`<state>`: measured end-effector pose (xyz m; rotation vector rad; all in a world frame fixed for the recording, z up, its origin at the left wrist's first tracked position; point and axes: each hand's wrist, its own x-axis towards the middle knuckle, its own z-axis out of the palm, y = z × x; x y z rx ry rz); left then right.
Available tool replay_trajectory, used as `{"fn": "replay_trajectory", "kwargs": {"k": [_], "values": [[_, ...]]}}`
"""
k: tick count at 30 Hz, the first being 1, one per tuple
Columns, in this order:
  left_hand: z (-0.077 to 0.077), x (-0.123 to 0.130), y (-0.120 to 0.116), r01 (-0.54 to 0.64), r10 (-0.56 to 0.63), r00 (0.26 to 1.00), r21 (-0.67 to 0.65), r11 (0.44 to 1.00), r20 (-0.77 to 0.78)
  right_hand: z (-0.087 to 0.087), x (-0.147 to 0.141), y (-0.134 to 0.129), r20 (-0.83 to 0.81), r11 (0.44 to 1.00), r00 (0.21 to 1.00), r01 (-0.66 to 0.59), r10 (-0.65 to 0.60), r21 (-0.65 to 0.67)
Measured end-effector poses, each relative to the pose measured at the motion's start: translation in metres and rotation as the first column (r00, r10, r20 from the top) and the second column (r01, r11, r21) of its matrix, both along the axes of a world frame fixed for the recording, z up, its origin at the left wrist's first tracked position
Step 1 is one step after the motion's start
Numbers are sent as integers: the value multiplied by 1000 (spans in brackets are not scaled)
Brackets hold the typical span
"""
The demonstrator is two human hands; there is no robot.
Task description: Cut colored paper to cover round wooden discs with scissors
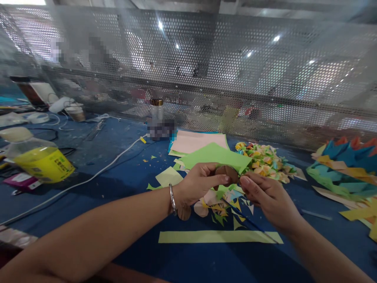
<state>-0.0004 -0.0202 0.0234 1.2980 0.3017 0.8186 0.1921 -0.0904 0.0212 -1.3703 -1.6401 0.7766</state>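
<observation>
My left hand [203, 182], with a silver bracelet at the wrist, is closed on a curved brown paper piece [226, 171]. The thumb and fingertips of my right hand [265, 196] pinch at the right edge of that piece; the exact contact is partly hidden. Just behind both hands lies a light green paper sheet [215, 154]. Beneath them are paper scraps [219, 210] in several colours, a brown paper disc [184, 213] and a pale paper disc [201, 208]. A thin blue stick-like tool [250, 222] crosses a long yellow-green paper strip [206, 237].
Stacked paper sheets [200, 140] and a heap of small folded paper pieces [266, 159] lie behind. To the right stands a layered folded-paper object [344, 169]. On the left are a yellow-labelled bottle [44, 161] and a white cable [103, 169]. A perforated metal screen [188, 70] closes the back.
</observation>
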Motion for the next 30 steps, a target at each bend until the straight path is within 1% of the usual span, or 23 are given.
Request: {"fn": "replay_trajectory", "kwargs": {"k": [9, 14, 21, 24, 30], "values": [[-2, -2, 4, 32, -32, 999, -40, 999, -10, 0, 4, 0, 50, 1000, 999, -11, 11, -1], [-4, -2, 5, 39, -39, 999, -10, 999, -14, 2, 4, -1, 91, 1000, 996, -6, 4, 25], [-7, -1, 6, 2, -1, 1000, 7, 1000, -24, 2, 7, 1, 149, 1000, 989, 0, -4, 26], [-8, 0, 7, 9, -9, 1000, 16, 1000, -21, 2, 6, 1, 116, 1000, 993, 5, -6, 9], [-7, 0, 7, 8, -8, 999, 4, 1000, -32, 2, 3, 2, -11, 998, 1000, -5, 4, -69]]}}
